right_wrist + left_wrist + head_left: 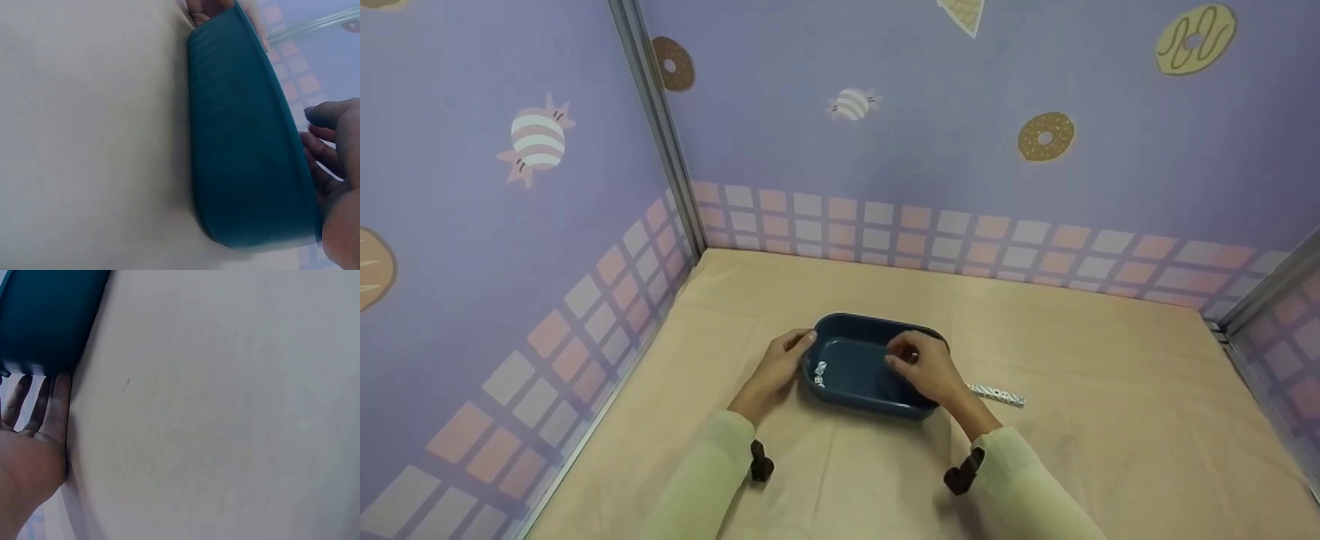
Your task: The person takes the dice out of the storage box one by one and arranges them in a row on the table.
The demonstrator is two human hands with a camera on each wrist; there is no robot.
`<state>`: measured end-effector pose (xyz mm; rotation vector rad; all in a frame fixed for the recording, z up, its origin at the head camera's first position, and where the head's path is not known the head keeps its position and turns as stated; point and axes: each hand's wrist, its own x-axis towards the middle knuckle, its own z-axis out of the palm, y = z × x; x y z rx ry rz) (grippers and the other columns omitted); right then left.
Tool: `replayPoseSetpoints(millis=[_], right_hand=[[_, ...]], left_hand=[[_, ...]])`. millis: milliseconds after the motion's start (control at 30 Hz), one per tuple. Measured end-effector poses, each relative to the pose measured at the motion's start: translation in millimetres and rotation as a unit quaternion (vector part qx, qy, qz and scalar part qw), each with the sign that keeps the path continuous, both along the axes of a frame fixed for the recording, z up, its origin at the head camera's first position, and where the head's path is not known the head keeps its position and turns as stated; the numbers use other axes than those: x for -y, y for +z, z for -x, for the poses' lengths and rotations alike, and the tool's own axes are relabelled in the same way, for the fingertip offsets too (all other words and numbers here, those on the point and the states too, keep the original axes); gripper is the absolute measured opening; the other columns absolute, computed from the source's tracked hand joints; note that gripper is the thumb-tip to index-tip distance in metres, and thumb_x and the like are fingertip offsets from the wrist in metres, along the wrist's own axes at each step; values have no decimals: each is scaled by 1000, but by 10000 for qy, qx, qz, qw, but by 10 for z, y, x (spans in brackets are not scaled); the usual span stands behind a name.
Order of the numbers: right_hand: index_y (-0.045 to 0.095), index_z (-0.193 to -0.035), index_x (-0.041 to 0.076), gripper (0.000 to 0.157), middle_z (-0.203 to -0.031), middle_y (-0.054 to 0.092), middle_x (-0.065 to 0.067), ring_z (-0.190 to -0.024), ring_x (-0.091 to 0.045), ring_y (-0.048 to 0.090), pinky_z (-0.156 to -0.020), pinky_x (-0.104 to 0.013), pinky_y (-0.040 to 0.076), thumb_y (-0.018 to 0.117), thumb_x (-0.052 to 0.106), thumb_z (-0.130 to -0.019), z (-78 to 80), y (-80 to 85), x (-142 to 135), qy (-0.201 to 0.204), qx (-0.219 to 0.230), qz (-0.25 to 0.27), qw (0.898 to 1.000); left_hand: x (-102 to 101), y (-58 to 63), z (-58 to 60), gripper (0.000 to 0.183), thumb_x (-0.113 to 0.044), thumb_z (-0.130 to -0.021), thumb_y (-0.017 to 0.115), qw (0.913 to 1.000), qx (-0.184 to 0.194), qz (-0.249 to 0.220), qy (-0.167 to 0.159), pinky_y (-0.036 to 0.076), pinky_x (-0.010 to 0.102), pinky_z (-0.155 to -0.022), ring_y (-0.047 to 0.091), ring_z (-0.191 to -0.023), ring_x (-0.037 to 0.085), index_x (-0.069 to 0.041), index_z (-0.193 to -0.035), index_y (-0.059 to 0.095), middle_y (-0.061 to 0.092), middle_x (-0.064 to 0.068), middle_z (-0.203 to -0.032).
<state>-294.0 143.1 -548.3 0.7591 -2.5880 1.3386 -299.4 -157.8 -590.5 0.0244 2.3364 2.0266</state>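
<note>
A dark blue-green, rounded rectangular dish (851, 364) stands on the cloth-covered table. At its left end, my left hand (780, 367) holds it, the thumb by the rim and the fingers against the outer wall. Small white pieces with dark marks (820, 373), like dice, lie in the dish's left end. My right hand (926, 367) reaches over the right side of the dish, fingers bent and thumb apart from them, with nothing visible between. In the right wrist view, these fingers (323, 152) show beyond the dish's near rim.
A narrow white strip with dark and coloured marks (997, 394) lies on the table right of the dish, partly hidden by my right wrist. Patterned purple walls (930, 150) enclose the table at the back and sides, with metal posts (660, 120) at the corners.
</note>
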Motion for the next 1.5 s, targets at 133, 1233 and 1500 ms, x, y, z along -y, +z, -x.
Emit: replayPoseSetpoints(millis=[133, 1233, 1500], right_hand=[[75, -109, 3, 16, -97, 71, 1, -88, -16, 67, -81, -35, 57, 80, 10, -96, 42, 13, 121, 41, 116, -2, 9999], [76, -106, 8, 9, -98, 72, -1, -89, -14, 67, -82, -34, 58, 78, 9, -97, 187, -25, 1055, 189, 471, 374, 9980], [75, -106, 6, 10, -98, 71, -3, -89, -16, 66, -80, -34, 57, 78, 6, -96, 191, -144, 1124, 86, 465, 80, 9988]], left_hand=[[22, 5, -9, 43, -39, -110, 60, 10000, 41, -49, 15, 42, 47, -113, 58, -130, 27, -7, -137, 67, 65, 11, -138], [4, 25, -17, 41, -38, -110, 59, 9994, 226, -267, -83, 46, 42, -109, 60, -127, 25, -9, -139, 66, 65, 9, -139], [11, 43, -9, 42, -36, -111, 58, 9999, 81, -52, -129, 49, 43, -107, 62, -126, 26, -7, -141, 65, 65, 11, -139]])
